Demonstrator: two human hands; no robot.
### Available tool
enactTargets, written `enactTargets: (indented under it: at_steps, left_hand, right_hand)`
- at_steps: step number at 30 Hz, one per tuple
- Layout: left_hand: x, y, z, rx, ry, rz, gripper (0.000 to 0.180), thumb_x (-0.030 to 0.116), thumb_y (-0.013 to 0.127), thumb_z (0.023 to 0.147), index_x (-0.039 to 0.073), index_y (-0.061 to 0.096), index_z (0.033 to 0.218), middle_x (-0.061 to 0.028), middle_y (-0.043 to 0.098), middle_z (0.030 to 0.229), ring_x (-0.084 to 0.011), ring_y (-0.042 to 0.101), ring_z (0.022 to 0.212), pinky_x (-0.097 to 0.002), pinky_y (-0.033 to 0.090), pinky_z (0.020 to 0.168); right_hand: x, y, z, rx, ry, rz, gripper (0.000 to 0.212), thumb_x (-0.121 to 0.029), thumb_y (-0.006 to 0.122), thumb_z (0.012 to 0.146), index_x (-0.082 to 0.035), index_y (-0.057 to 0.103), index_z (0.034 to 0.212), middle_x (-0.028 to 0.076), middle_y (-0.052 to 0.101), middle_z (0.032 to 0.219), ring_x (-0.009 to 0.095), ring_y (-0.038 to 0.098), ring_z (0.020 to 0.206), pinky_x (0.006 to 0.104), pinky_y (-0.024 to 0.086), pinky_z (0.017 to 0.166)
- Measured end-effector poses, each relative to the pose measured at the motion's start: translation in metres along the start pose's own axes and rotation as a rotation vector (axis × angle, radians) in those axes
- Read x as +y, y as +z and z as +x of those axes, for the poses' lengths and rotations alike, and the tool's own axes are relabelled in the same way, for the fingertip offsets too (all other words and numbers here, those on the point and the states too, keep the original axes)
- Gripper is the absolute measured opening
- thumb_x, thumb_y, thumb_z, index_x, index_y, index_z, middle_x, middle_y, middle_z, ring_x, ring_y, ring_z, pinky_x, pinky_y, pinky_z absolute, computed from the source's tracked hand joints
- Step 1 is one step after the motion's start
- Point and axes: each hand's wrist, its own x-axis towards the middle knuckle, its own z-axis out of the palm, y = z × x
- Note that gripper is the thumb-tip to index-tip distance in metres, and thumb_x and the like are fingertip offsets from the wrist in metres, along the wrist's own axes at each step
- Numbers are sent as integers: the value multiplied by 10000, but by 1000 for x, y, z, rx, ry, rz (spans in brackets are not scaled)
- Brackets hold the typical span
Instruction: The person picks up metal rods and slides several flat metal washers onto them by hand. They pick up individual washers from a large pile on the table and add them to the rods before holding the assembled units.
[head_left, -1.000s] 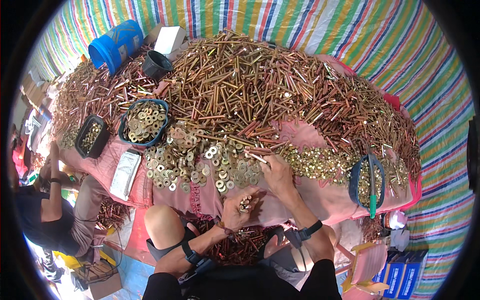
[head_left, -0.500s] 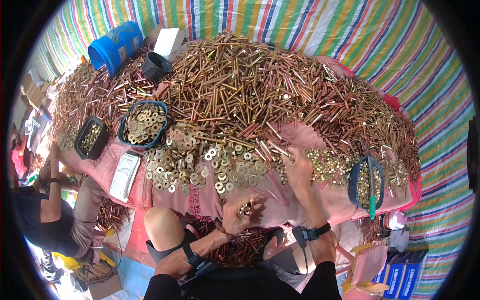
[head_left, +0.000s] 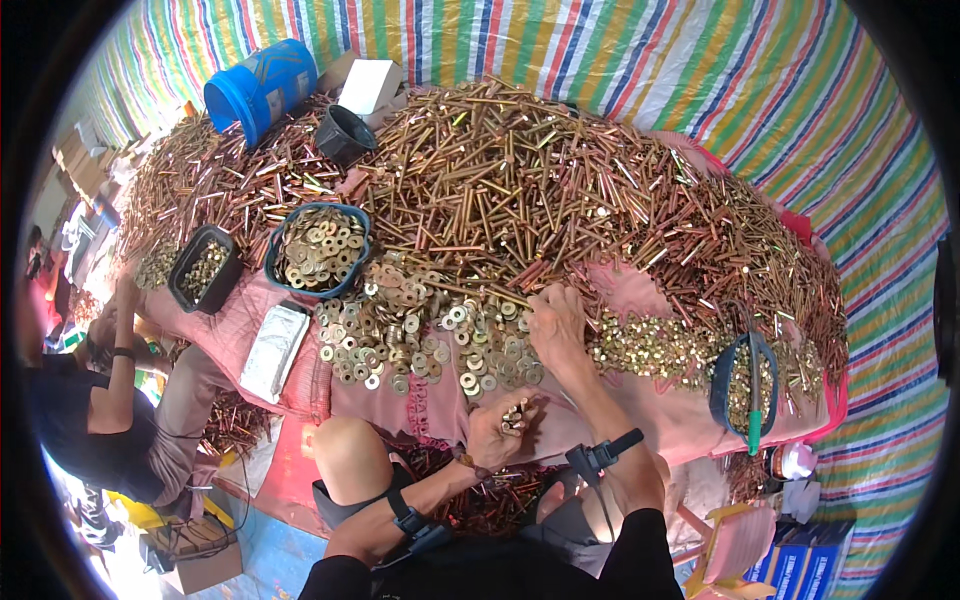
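Observation:
My left hand [head_left: 492,432] is closed around a small bundle of metal bolts [head_left: 514,416], held low over the front of the pink cloth [head_left: 440,402]; only their ends show between the fingers. Reaching forward, my right hand [head_left: 556,320] has its fingers bent down where loose washers [head_left: 480,350] meet the big heap of long copper-coloured bolts [head_left: 500,190]. Its fingertips are hidden behind the hand, so I cannot make out what they grip. Just right of that hand spreads a pile of small brass-coloured nuts [head_left: 650,350].
Washers fill a blue basket [head_left: 270,262]; nuts lie in a black tub [head_left: 205,232] and a dark basket [head_left: 716,395] with a green-handled tool [head_left: 755,425]. A silver packet [head_left: 274,352], blue bucket [head_left: 250,95] and black cup [head_left: 345,138] stand leftward. Another person [head_left: 95,420] sits left.
My right hand has moved left, from the bolts near the bare cloth patch to the washers' edge. My left hand keeps its bundle. The whole view has shifted slightly.

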Motion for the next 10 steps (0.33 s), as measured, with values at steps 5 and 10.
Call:
enactTargets:
  at_steps: [5,10]
  left_hand:
    - [-2,2,1,83,17,-34,297,15,670,931,30,692,1227,-108,761,1054,-139,718,941,-268,551,803]
    - [-6,-3,-7,60,-129,85,297,149,713,923,50,688,1202,-155,746,1104,-277,744,993,-324,584,850]
  right_hand:
    - [-2,7,8,-73,-21,-72,153,-108,689,799,-4,678,910,154,563,962,344,514,945,478,419,869]
    - [-9,8,15,-183,19,-173,222,-113,697,777,-12,683,974,161,579,998,349,520,977,483,424,871]
